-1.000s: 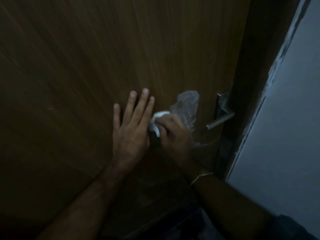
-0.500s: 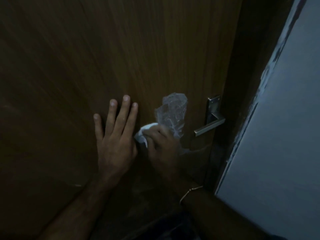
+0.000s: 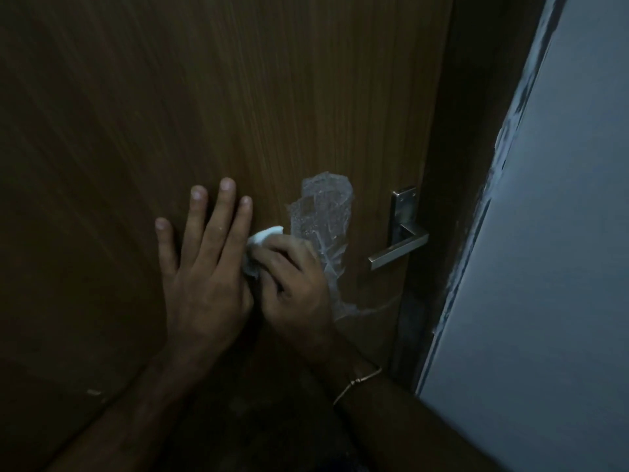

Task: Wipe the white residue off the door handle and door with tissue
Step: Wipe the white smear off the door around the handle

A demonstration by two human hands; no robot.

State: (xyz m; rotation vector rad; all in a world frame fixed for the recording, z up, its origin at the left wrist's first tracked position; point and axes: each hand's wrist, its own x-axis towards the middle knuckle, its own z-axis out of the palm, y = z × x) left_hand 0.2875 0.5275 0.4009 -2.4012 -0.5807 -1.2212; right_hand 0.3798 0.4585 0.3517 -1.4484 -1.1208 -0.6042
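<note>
My flat left hand (image 3: 200, 270) presses one brown wooden door (image 3: 170, 114). My right hand (image 3: 292, 284) grips one white tissue (image 3: 260, 240), mostly hidden. One white smear (image 3: 323, 212), one silver handle (image 3: 400, 243).

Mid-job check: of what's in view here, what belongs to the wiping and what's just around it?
In the job:
tissue, gripped in the right hand
white residue on the door
door handle
left hand, flat on the door

Just around:
wall on the right
door frame
bracelet on the right wrist
</note>
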